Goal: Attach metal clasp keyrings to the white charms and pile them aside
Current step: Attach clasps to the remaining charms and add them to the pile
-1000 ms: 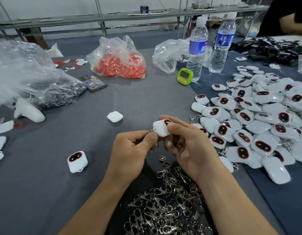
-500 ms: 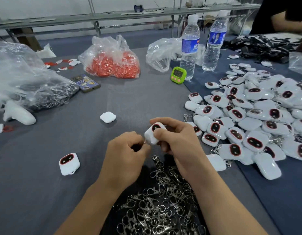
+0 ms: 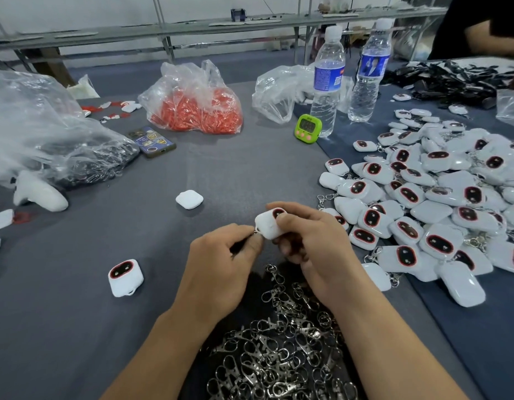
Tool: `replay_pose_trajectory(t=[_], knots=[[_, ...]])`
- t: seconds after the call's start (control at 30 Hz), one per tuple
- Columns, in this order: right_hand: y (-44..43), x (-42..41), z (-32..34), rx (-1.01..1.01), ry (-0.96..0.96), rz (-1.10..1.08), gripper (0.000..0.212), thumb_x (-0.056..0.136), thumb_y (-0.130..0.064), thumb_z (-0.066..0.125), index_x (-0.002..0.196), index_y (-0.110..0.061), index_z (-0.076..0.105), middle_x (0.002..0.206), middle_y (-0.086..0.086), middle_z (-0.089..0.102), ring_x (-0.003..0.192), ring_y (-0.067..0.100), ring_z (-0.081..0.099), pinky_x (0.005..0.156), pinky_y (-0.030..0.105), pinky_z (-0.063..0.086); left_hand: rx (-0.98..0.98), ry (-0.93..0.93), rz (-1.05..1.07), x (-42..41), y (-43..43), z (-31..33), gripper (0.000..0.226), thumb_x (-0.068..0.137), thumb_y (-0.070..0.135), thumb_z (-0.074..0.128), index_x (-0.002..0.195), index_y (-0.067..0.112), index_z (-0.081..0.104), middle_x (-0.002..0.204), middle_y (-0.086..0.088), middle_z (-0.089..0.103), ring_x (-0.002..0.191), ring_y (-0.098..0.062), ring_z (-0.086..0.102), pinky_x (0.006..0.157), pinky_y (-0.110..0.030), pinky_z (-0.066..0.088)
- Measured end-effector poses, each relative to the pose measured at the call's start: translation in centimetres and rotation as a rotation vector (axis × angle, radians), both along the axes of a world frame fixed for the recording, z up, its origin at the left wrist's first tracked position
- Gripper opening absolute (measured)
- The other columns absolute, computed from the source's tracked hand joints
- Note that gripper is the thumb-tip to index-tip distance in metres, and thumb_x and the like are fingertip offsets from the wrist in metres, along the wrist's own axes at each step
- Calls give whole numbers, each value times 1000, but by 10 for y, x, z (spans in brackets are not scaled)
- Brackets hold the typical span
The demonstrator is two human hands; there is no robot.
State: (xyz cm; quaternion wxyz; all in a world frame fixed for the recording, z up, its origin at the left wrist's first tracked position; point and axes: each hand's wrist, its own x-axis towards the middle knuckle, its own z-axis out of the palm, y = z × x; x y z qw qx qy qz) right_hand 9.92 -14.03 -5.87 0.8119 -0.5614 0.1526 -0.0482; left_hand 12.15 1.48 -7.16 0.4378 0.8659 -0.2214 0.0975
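Head view has us holding the white charm (image 3: pixel 268 225) just above the table (image 3: pixel 134 226), our right hand (image 3: pixel 316 249) curled around it, our left hand (image 3: pixel 221 261) pinching the metal ring (image 3: pixel 257 231) at its corner, keyring heap (image 3: pixel 278 356) beneath, finished pile (image 3: pixel 437 203) to the right

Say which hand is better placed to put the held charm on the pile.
Likely right: the right hand grips the charm, the pile lies on its side; the left hand pinches only the clasp.
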Motion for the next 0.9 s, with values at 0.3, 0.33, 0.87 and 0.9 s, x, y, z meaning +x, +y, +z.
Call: replay_pose_trajectory(t=[0.3, 0.33, 0.87, 0.9], knots=[[8, -1, -3, -165, -78, -75, 23, 88, 3, 64, 96, -13, 78, 67, 4, 65, 44, 9, 45, 40, 16, 32, 84, -25, 19, 2, 0, -2, 32, 91, 21, 69, 59, 21, 64, 58, 8, 55, 58, -11, 50, 56, -17, 33], [10, -1, -4, -260, -106, -84, 23, 86, 2, 67, 94, -15, 79, 65, 0, 65, 45, 7, 47, 43, 16, 35, 208, -116, 39, 2, 0, -1, 35, 92, 20, 68, 57, 19, 61, 56, 8, 50, 57, -12, 45, 57, -23, 30], [3, 1, -4, -3, 16, -21, 19, 94, -2, 59, 98, -10, 76, 64, 10, 63, 43, 11, 46, 38, 20, 27, -284, 196, 19, 6, 0, 4, 21, 86, 23, 77, 80, 43, 79, 70, 16, 73, 65, 5, 62, 62, -10, 45], [3, 1, -5, -4, 16, -18, 19, 93, -3, 59, 98, -11, 76, 63, 9, 63, 43, 11, 46, 38, 20, 27, -262, 154, 30, 6, 0, 3, 16, 85, 25, 77, 80, 41, 79, 67, 15, 71, 62, 3, 60, 60, -12, 45]])
